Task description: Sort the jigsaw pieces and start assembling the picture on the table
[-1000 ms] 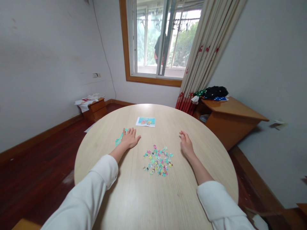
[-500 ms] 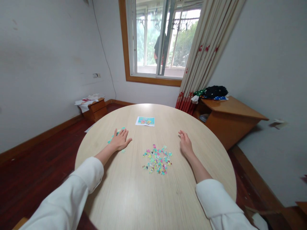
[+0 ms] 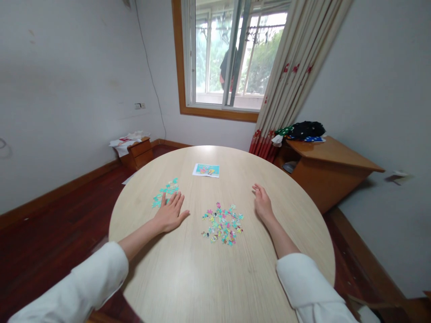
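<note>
On the round table (image 3: 188, 278), my left hand (image 3: 169, 214) lies palm down with its fingers spread. Its fingertips reach the near edge of a loose group of teal jigsaw puzzle pieces (image 3: 167, 189), hiding some of them. My right hand (image 3: 263, 204) rests on its side on the tabletop, fingers loosely bent and nothing seen in them. Between the hands, a little closer to me, a pile of mixed puzzle pieces (image 3: 222, 225) shows pink, yellow, teal and white. Farther back lies a picture sheet (image 3: 208, 170) with cartoon figures on teal.
A wooden desk (image 3: 333, 157) with dark clothes (image 3: 307, 130) on top stands at the back right. Papers lie on a small cabinet (image 3: 140, 152) at the back left. Behind the table are a window (image 3: 215, 58) and a long curtain (image 3: 298, 67); a person is partly visible outside.
My left hand has drawn back towards me and slightly right, uncovering more of the teal puzzle pieces. My right hand stays put on the table. The view has shifted slightly.
</note>
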Demonstrator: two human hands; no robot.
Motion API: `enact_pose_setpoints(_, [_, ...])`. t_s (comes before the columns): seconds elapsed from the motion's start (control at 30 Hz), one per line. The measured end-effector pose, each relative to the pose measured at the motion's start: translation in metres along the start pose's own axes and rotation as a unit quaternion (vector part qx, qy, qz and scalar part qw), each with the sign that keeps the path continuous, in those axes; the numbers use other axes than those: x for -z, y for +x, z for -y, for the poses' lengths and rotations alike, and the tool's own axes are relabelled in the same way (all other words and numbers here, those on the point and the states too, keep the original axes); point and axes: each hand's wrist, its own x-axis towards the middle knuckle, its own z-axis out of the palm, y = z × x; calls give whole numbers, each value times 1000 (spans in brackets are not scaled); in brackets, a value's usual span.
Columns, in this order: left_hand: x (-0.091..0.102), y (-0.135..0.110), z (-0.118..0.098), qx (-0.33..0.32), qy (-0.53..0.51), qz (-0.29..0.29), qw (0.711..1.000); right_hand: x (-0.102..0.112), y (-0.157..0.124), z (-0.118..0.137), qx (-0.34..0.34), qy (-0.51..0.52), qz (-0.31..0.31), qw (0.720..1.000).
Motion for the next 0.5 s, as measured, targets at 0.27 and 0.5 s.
enact_pose_setpoints(0.27, [3, -5, 22, -3, 26, -12, 1000, -1, 1, -4, -1, 10, 5, 1000])
enact_pose_setpoints(0.5, [17, -19, -16, -53, 10, -26, 998, -1, 1, -4, 7, 0, 10, 1000])
